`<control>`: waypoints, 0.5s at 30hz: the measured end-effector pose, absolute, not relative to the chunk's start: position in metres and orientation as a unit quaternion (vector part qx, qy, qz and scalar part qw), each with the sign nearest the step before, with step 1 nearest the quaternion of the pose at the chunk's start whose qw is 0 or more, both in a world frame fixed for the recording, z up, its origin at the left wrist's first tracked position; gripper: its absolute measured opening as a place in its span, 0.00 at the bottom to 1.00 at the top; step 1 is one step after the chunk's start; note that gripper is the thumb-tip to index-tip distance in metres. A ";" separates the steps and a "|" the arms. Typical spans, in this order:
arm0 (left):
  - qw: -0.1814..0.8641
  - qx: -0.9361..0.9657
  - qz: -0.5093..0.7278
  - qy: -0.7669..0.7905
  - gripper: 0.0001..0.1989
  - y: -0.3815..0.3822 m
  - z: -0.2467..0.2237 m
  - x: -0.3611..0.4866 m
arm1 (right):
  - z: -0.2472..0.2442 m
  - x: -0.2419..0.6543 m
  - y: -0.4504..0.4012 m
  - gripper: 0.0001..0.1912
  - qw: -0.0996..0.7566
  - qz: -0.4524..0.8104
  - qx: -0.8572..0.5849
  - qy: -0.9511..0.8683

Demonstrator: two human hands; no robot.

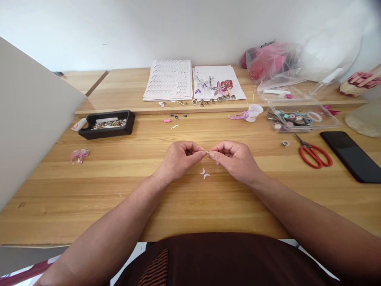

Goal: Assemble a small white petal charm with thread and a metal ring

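My left hand [182, 159] and my right hand [235, 159] meet over the middle of the wooden table [190, 206], thumbs and forefingers pinched. A tiny white piece [207, 152] shows between the two sets of fingertips; both hands seem to grip it, though most of it is hidden. Just below the fingers, two small white crescent pieces [203, 171] [206, 176] lie on the wood close together. Beyond the hands lies a thin wavy white piece [174, 126], with a pink piece [167, 120] a little farther back.
At the left stand a black tray [128, 126] of beads and a pink ornament [79, 155]. Red-handled scissors [315, 155] and a black phone [353, 155] lie right, below a clear box [324, 121]. Paper sheets [169, 79] and plastic bags [270, 59] rest on the raised shelf behind.
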State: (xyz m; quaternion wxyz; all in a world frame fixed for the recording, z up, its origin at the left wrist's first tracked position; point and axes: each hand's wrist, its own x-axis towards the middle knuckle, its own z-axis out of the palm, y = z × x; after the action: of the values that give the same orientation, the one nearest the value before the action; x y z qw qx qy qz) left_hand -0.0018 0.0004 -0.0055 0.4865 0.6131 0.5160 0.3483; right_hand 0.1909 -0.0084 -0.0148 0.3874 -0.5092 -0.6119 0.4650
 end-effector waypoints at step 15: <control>0.511 0.601 0.347 0.507 0.13 0.000 -0.006 -0.002 | -0.015 0.190 -0.007 0.10 0.393 0.484 -0.524 -0.580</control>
State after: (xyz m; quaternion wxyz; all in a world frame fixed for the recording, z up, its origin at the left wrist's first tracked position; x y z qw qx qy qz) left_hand -0.0023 0.0005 -0.0055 0.5112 0.6008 0.5071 0.3472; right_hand 0.1900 -0.0075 -0.0150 0.3934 -0.5241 -0.5801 0.4838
